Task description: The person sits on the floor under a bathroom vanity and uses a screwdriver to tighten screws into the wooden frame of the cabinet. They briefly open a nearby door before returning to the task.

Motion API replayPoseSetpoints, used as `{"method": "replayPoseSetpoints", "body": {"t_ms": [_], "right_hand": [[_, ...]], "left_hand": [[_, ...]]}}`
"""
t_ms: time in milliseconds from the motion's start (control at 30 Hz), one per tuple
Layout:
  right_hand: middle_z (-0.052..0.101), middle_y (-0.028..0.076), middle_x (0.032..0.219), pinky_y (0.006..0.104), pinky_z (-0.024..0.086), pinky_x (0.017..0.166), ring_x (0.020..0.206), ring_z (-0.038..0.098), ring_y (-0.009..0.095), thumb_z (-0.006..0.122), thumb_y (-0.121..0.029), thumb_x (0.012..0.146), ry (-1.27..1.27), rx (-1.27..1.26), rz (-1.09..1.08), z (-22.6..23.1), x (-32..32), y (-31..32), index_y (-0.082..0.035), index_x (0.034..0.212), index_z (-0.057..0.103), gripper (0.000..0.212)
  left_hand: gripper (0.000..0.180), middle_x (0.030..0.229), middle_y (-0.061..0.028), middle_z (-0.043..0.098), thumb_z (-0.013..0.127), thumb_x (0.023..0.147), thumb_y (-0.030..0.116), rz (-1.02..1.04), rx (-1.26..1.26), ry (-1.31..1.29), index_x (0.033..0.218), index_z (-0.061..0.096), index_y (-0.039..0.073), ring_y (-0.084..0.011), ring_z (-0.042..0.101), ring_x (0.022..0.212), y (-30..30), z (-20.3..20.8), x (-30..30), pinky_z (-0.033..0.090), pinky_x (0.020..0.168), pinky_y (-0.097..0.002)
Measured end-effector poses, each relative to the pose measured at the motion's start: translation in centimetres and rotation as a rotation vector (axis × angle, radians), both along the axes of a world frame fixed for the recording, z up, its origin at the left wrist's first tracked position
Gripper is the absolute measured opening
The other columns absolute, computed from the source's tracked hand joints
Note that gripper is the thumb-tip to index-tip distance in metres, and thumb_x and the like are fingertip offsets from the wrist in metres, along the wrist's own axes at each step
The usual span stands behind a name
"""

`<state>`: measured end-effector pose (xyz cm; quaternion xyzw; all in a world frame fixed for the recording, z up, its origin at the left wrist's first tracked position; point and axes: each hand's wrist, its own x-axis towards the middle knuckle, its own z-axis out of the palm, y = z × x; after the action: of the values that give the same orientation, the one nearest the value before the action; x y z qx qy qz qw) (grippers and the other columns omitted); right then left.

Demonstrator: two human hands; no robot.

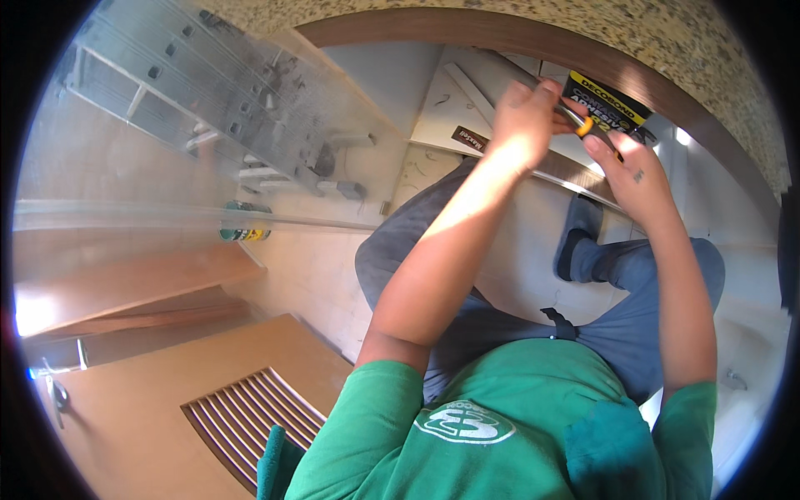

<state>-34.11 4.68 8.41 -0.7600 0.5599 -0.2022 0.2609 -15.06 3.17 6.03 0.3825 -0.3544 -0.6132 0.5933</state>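
My right hand is closed around the dark handle of a screwdriver-like tool with a yellow band and a short metal shaft. The tool's tip lies close to the fingers of my left hand, and its exact kind is hard to make out. My left hand is closed on a dark narrow strip, which slants up and away to the left. Just beyond my right hand stands a black and yellow adhesive container. A pale board with a dark printed label lies below my left hand.
Overhead curves a brown wooden edge beneath a speckled stone countertop. A metal ladder leans at the left, near a green tin. A wooden panel with slats lies lower left. My sandalled foot rests below my hands.
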Motion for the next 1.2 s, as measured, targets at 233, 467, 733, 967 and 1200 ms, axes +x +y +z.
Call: {"method": "replayPoseSetpoints", "body": {"t_ms": [233,467,733,967,1200], "right_hand": [[0.052,0.011,0.065,0.0353,0.043,0.063,0.065,0.047,0.019,0.059,-0.05,0.099,-0.078,0.09,-0.035,-1.4,-2.9,2.1,0.002,0.093,0.063,0.053],[0.052,0.009,0.068,0.0331,0.042,0.064,0.067,0.046,0.016,0.06,-0.049,0.099,-0.127,0.075,-0.046,-1.7,-2.5,2.1,0.002,0.097,0.065,0.051],[0.056,0.009,0.07,0.0324,0.044,0.067,0.069,0.048,0.016,0.061,-0.048,0.099,-0.126,0.065,-0.059,-1.1,-1.4,2.1,0.002,0.098,0.065,0.05],[0.057,0.01,0.071,0.0334,0.045,0.067,0.069,0.051,0.018,0.06,-0.049,0.099,-0.115,0.104,-0.078,-0.9,-1.3,2.2,0.003,0.098,0.064,0.052],[0.057,0.01,0.07,0.0349,0.045,0.066,0.068,0.051,0.018,0.06,-0.052,0.098,-0.117,0.076,-0.034,-1.8,-2.7,1.7,0.002,0.098,0.064,0.054]], "left_hand": [[0.033,0.092,-0.0215,0.07,0.047,0.102,0.019,-0.035,-0.022,-0.041,0.115,0.051,-0.012,-0.0245,0.069,0.08,2.1,0.3,-3.0,0.058,0.076,-0.0333],[0.031,0.093,-0.0207,0.07,0.048,0.102,0.019,-0.016,-0.013,-0.059,0.111,0.055,-0.01,-0.0239,0.07,0.082,1.9,0.7,-2.6,0.058,0.077,-0.0333],[0.03,0.094,-0.0214,0.071,0.047,0.102,0.02,-0.006,0.011,-0.072,0.111,0.053,-0.009,-0.0264,0.071,0.084,1.6,0.9,-2.0,0.059,0.076,-0.0331],[0.03,0.095,-0.0227,0.071,0.047,0.102,0.019,-0.036,-0.001,-0.09,0.11,0.051,-0.009,-0.0269,0.071,0.084,1.3,0.7,-1.8,0.059,0.077,-0.0341],[0.029,0.095,-0.024,0.07,0.046,0.103,0.019,-0.063,-0.061,-0.069,0.109,0.048,-0.01,-0.0282,0.071,0.084,1.3,-0.2,-2.4,0.06,0.077,-0.0355]]}}
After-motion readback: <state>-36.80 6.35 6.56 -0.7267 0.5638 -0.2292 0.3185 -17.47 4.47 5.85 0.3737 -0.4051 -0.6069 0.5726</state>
